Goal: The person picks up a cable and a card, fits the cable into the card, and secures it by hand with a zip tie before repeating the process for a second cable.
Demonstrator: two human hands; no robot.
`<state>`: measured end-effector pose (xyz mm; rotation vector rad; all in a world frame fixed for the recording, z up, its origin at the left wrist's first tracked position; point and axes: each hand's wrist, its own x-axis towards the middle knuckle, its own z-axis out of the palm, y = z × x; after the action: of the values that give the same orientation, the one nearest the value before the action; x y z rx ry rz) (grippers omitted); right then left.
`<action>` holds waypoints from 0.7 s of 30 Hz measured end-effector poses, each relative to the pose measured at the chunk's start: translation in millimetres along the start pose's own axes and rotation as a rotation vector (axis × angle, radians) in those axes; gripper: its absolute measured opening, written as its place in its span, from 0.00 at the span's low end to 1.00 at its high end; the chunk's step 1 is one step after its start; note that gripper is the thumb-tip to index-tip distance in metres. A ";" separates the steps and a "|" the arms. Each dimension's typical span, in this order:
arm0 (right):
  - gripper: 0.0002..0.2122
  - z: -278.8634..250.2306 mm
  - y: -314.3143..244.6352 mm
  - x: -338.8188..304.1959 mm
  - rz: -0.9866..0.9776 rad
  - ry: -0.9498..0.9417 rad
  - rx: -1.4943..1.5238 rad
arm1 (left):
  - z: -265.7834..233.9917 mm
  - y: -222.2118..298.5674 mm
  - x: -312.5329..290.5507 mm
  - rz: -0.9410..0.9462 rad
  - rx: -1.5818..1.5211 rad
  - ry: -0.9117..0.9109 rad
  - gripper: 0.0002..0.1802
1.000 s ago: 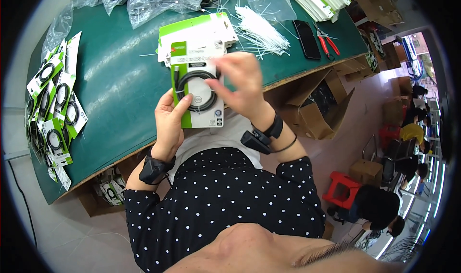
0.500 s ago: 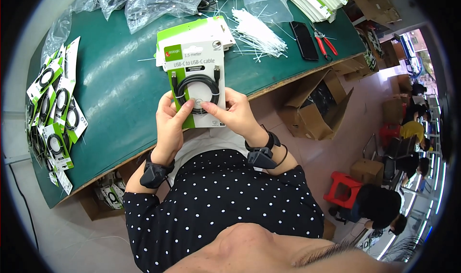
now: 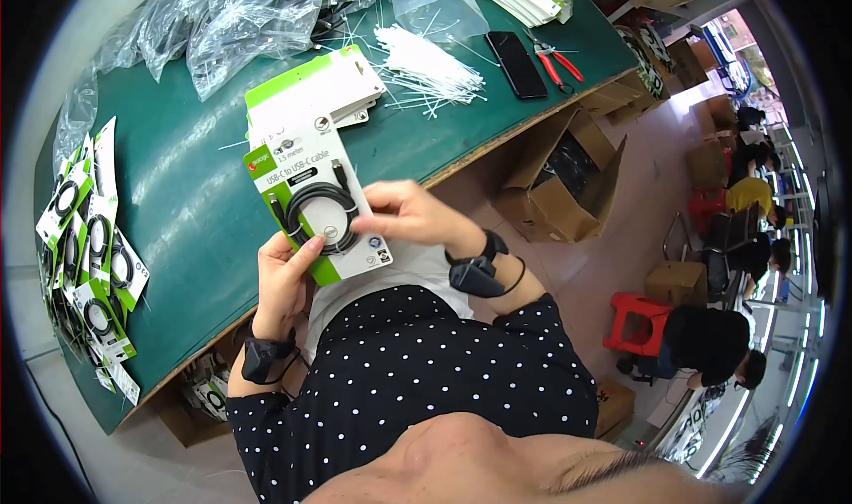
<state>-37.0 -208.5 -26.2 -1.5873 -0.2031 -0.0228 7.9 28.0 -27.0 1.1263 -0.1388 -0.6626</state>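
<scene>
A coiled black cable (image 3: 342,193) is mounted on a green and white packaging card (image 3: 321,223), held tilted over the table's front edge. My left hand (image 3: 282,278) grips the card's lower left, its thumb on the front over the coil's bottom. At the card's right edge is my right hand (image 3: 404,213), thumb against the coil's side and fingers bent. Its fingertips are partly hidden, and it seems to pinch card and cable there. Just beyond the held card lies a stack of green and white cards (image 3: 297,91) on the green table (image 3: 182,185).
White cable ties (image 3: 428,65) lie spread behind the stack, with clear plastic bags (image 3: 248,29) further left. A black phone (image 3: 516,65) and red-handled cutters (image 3: 556,63) are to the right. Carded cables (image 3: 93,247) pile up at left. An open carton (image 3: 568,180) stands beside the table.
The card with its cable has tilted anticlockwise and come lower and left in view. My right hand has shifted from the card's lower front to its right edge; my left still holds on.
</scene>
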 end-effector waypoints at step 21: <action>0.02 -117.6 11.9 81.3 -0.164 -0.054 -1.666 | -7.5 -15.9 -5.1 -0.014 -0.023 0.081 0.08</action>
<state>57.9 -316.1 -23.0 -3.2234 -0.3993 -0.3530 0.4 32.6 -43.0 1.1308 -0.0546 -0.6283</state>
